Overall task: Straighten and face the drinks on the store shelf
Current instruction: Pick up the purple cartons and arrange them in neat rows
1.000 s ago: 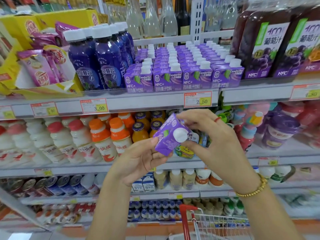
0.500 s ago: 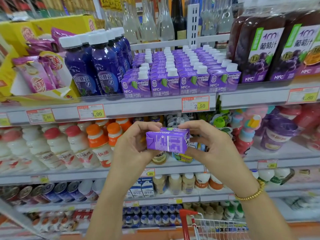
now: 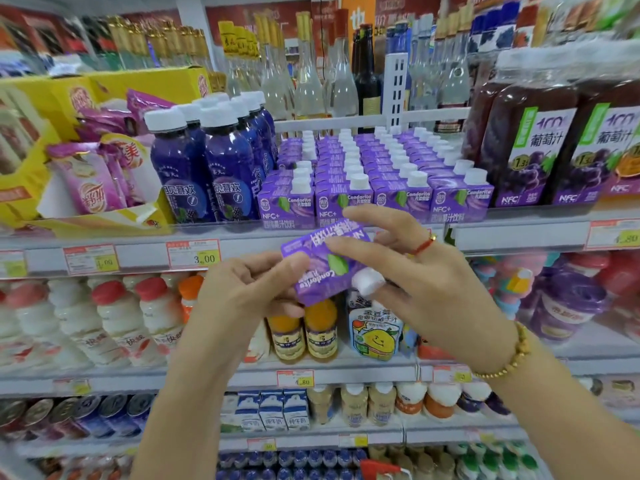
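- Carton [image 3: 322, 275] upside down in the air, just in front of the shelf [image 3: 502, 237] edge.
- Left hand [image 3: 242, 296] grip curled round its left end.
- Right hand [image 3: 433, 282] grip loose, straight fingers touching its front.

Carton [image 3: 325, 261] partly covered: the left hand [image 3: 242, 289] hides its left edge and back, and the right hand [image 3: 426, 282] hides its far end behind the cap, so whether the right thumb pinches it cannot be told. Left price tag [image 3: 90, 259] is blurred, first digit unreadable; yogurt bottles [image 3: 114, 320] below it are smeared, labels illegible. The right edge of the view cuts off the grape juice bottle [image 3: 616, 150] and the right tag [image 3: 614, 235]; the bottom edge cuts off a red cart [image 3: 381, 467].
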Demonstrator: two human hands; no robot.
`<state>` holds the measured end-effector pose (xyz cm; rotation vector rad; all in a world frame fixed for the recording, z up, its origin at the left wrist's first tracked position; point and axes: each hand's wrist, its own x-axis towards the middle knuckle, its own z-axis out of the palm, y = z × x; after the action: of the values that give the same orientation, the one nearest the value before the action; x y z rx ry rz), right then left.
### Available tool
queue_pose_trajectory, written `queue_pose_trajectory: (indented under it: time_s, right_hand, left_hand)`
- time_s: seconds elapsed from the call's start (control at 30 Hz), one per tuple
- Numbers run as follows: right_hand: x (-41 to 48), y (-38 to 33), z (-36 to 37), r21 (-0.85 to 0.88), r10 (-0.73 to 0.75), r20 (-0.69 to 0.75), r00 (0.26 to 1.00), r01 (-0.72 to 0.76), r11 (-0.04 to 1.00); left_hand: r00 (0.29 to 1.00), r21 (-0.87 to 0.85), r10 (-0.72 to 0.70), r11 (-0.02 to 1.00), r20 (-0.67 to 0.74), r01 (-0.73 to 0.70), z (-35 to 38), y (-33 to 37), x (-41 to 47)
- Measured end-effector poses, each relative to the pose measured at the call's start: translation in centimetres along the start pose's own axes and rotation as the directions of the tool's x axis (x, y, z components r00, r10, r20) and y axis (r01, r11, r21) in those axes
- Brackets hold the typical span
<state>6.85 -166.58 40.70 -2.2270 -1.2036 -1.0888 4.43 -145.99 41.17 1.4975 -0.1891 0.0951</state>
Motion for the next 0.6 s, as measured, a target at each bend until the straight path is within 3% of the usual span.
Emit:
queue_pose_trajectory:
  time_s: [0.1,0.17,0.23,0.3,0.37,0.43,0.6]
  right_hand:
    - [2.7,1.4,-0.5,0.058,0.013,-0.008,1.000,-0.012,0.998]
    - [5.0,2.6,-0.8,0.114,0.132,-0.015,0.991,-0.130,0.985]
    - [7.7,4.1,-0.9,0.162,0.250,-0.004,0.968,-0.246,0.956]
    - [10.6,5.9,-0.5,0.170,0.339,0.025,0.940,-0.338,0.926]
    - [13.5,7.6,0.1,0.131,0.408,0.072,0.910,-0.415,0.900]
    - [15.9,9.1,1.1,0.073,0.456,0.149,0.877,-0.469,0.880]
    - [18.8,11.3,3.9,-0.061,0.487,0.329,0.809,-0.497,0.866]
  left_hand:
    - [0.996,0.024,0.039,0.999,-0.083,-0.038,0.3,1.6,1.3]
    - [0.966,0.204,0.194,0.966,-0.172,-0.157,0.5,2.2,2.3]
    - [0.896,0.493,0.403,0.827,-0.185,-0.270,0.3,2.0,3.5]
    - [0.838,0.722,0.532,0.626,-0.119,-0.295,-0.1,1.2,5.0]
    - [0.823,0.842,0.568,0.446,-0.005,-0.303,-0.5,-0.1,6.3]
    - [0.832,0.891,0.549,0.334,0.080,-0.306,-0.8,-1.2,7.2]
    - [0.813,0.897,0.567,0.279,0.134,-0.342,-1.3,-2.2,7.6]
